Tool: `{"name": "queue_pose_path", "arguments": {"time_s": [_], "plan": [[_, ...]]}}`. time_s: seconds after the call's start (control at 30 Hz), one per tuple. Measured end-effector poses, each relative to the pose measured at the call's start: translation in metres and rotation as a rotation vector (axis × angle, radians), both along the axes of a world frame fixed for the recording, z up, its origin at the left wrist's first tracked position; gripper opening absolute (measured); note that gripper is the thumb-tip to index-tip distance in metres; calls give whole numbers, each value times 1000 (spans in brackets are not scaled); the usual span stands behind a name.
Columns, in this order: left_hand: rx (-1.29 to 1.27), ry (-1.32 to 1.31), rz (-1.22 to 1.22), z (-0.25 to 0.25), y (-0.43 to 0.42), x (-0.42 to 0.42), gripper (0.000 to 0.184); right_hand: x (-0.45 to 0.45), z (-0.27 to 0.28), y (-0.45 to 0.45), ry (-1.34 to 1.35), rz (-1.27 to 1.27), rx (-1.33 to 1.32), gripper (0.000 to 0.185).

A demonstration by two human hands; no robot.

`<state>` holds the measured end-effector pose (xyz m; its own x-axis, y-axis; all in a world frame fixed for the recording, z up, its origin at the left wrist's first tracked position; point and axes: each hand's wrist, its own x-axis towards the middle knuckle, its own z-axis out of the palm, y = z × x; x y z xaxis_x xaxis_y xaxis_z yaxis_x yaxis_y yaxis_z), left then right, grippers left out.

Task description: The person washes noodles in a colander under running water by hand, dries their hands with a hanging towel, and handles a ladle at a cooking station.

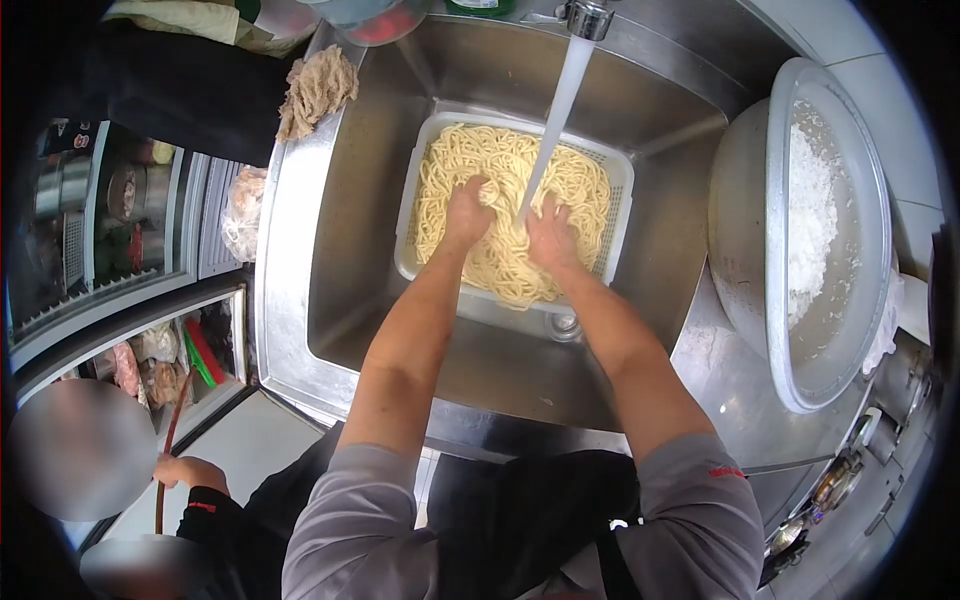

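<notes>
Thick yellow noodles [505, 262] fill a white perforated basket [622, 215] standing in a steel sink. My left hand [467, 213] reaches into the left-middle of the noodles, its fingers curled round a clump. My right hand [552, 238] grips noodles just right of the water stream, its fingertips partly buried among the strands. Water [562, 105] runs from the faucet [588, 18] at the top and lands between my two hands.
On the right counter, a large tilted tub [785, 250] holds white shredded or grainy food [812, 225]. A brown cloth [318, 92] lies on the sink's left rim [290, 290]. Bagged food [243, 213] sits left of the sink. Another person's hand [190, 474] grasps a thin stick near an open fridge.
</notes>
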<state>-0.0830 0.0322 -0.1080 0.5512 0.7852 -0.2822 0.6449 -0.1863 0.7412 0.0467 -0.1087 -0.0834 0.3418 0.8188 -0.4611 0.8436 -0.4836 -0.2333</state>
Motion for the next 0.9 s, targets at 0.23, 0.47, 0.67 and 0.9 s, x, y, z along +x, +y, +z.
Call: {"name": "queue_pose_path", "arguments": {"time_s": [0.23,0.47,0.67,0.9], "plan": [[53,29,123,39,15,-8,66,49,23,18,-15,-284,-58,42],[551,271,-344,51,-13,-13,74,14,46,-23,-353,-24,436,34],[131,149,-468,61,-7,-13,53,-19,55,-52,341,-25,101,19],[65,481,-613,38,-31,-42,81,-39,-15,-76,309,73,485,21]]}}
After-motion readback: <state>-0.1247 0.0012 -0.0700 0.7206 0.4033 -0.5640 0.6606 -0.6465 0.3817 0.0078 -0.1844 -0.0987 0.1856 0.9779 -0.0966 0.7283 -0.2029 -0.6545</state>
